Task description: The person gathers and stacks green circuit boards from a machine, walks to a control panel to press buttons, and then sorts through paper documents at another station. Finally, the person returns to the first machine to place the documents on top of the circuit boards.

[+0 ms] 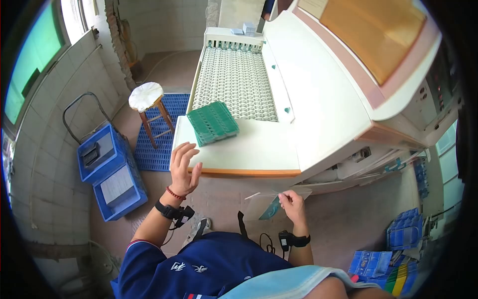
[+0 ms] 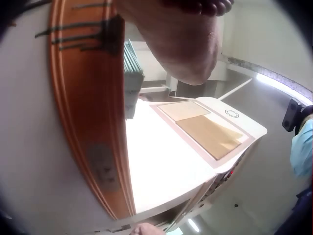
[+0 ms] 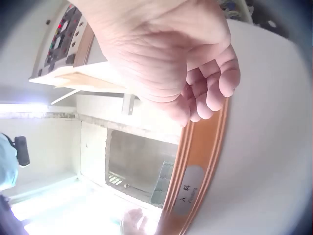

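Observation:
My left hand point(image 1: 184, 169) is raised just off the front edge of the white table point(image 1: 249, 152), its fingers spread and slightly bent, holding nothing. Beyond its fingertips, a stack of green boards point(image 1: 213, 123) lies on the table's left part; the wrist view shows the stack point(image 2: 132, 81) edge-on. Lower and to the right, my right hand point(image 1: 294, 204) hangs in front of the table with loosely curled fingers point(image 3: 214, 98), and nothing shows in its grasp. A pale panel with a green patch point(image 1: 270, 208) appears beside it; whether they touch is unclear.
A machine bed of white rollers point(image 1: 234, 82) extends behind the table. At left stand a round stool point(image 1: 146, 96) on a blue grate point(image 1: 178, 105) and blue crates point(image 1: 121, 193). More blue crates point(image 1: 406, 228) are at lower right. The machine's sloping white cover point(image 1: 318, 74) rises at right.

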A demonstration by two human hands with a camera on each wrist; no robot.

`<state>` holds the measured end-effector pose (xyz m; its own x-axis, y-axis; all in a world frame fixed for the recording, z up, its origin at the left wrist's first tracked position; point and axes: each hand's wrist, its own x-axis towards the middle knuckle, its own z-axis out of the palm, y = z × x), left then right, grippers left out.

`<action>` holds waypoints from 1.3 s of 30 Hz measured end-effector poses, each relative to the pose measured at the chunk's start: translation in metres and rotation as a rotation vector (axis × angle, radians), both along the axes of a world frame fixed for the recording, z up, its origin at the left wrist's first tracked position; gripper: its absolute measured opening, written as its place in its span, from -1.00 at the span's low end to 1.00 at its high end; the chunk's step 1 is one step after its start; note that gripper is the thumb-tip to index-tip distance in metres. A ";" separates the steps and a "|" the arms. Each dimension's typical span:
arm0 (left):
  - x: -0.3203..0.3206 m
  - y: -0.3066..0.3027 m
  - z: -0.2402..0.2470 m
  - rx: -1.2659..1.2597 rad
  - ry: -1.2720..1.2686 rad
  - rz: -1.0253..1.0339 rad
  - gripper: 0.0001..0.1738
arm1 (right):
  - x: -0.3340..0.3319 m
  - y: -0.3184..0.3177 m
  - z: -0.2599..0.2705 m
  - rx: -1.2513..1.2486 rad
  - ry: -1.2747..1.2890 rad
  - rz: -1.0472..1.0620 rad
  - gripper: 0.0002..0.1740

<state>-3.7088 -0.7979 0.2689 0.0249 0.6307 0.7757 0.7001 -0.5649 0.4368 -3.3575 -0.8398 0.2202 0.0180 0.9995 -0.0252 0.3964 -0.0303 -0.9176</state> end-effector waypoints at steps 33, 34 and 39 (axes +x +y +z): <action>0.015 -0.001 -0.010 0.044 0.271 -0.027 -0.76 | 0.005 0.001 -0.011 0.279 0.033 -0.120 -0.82; 0.031 0.000 -0.007 0.049 0.302 -0.048 -0.76 | 0.019 -0.007 -0.019 0.279 0.062 -0.145 -0.82; 0.129 0.015 0.005 0.021 0.325 -0.175 -0.76 | 0.089 -0.046 -0.053 0.198 0.139 -0.237 -0.83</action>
